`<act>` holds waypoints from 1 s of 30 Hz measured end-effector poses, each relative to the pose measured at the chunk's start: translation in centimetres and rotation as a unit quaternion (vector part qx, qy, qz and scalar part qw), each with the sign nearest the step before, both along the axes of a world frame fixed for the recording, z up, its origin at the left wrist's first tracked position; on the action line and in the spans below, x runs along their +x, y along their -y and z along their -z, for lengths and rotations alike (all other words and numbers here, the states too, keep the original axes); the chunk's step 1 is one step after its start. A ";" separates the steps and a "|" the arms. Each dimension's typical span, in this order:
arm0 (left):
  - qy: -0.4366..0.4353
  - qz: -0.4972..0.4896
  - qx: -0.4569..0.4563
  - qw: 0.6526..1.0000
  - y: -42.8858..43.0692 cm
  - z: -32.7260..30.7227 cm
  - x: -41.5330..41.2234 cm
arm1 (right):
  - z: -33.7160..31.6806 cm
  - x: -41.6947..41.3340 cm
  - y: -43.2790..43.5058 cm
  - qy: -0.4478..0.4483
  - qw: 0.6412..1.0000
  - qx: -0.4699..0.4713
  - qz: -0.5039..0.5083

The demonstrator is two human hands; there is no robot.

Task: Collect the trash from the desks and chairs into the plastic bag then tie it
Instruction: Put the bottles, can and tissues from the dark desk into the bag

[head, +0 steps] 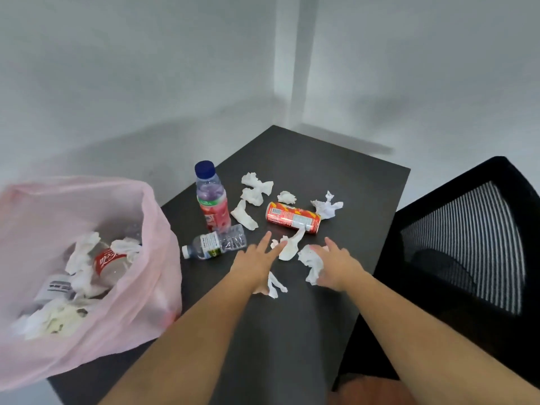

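Observation:
A pink plastic bag [152, 258] stands open at the desk's left, holding tissues and bottles. On the dark desk [336, 176] lie several crumpled white tissues, a red can [292, 217] on its side, a clear bottle [214, 242] lying flat and an upright bottle [211, 197] with a blue cap. My left hand [254, 264] rests flat, fingers spread, fingertips touching a tissue [289, 247], with another tissue [274, 283] by its thumb. My right hand [336, 266] curls over a crumpled tissue [311, 263].
A black mesh office chair [467, 244] stands close against the desk's right side. Grey walls meet in a corner behind the desk. The bag covers the desk's front left part.

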State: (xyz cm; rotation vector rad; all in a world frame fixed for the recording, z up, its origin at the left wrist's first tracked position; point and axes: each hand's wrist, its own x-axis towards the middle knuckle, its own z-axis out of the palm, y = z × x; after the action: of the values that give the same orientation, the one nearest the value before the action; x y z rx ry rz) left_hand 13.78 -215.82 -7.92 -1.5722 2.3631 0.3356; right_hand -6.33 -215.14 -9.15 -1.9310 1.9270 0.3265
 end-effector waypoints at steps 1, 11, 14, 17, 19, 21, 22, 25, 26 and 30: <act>0.007 0.011 0.002 1.000 0.8 0.8 -1.1 | 1.0 -0.4 0.5 -0.008 1.000 0.015 -0.017; -0.124 -0.114 0.079 0.982 4.2 4.6 -4.9 | 3.4 -2.4 5.2 0.044 0.997 0.042 -0.043; -0.149 -0.169 0.088 0.970 3.5 4.4 -3.7 | 2.3 -2.4 5.7 0.005 0.995 0.087 -0.041; -0.165 -0.183 0.066 0.967 3.2 2.9 -2.3 | 1.3 -2.5 5.7 0.015 0.998 0.031 -0.049; -0.184 -0.187 0.032 0.964 3.3 0.4 -1.7 | -0.3 -2.0 6.1 0.053 0.998 -0.030 -0.034; -0.219 -0.189 -0.011 0.957 3.7 -3.2 -1.0 | -2.7 -0.7 6.4 0.101 0.991 -0.084 -0.013; -0.237 -0.190 -0.034 0.952 3.8 -5.2 -0.6 | -4.1 0.2 6.5 0.115 0.987 -0.110 -0.007; -0.268 -0.197 -0.111 0.936 3.5 -12.1 1.8 | -8.7 4.1 6.4 0.180 0.965 -0.189 0.003; -0.268 -0.197 -0.144 0.932 3.0 -14.5 3.3 | -10.3 6.0 6.3 0.220 0.951 -0.217 0.005; -0.246 -0.230 -0.257 0.906 -0.8 -21.0 11.6 | -16.6 15.4 4.3 0.289 0.912 -0.288 -0.041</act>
State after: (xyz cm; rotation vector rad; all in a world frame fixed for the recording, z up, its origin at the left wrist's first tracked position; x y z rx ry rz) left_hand 25.35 -215.06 13.11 -2.5759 2.5438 0.2300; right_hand 9.03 -219.44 7.44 -2.1180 1.6326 -0.8019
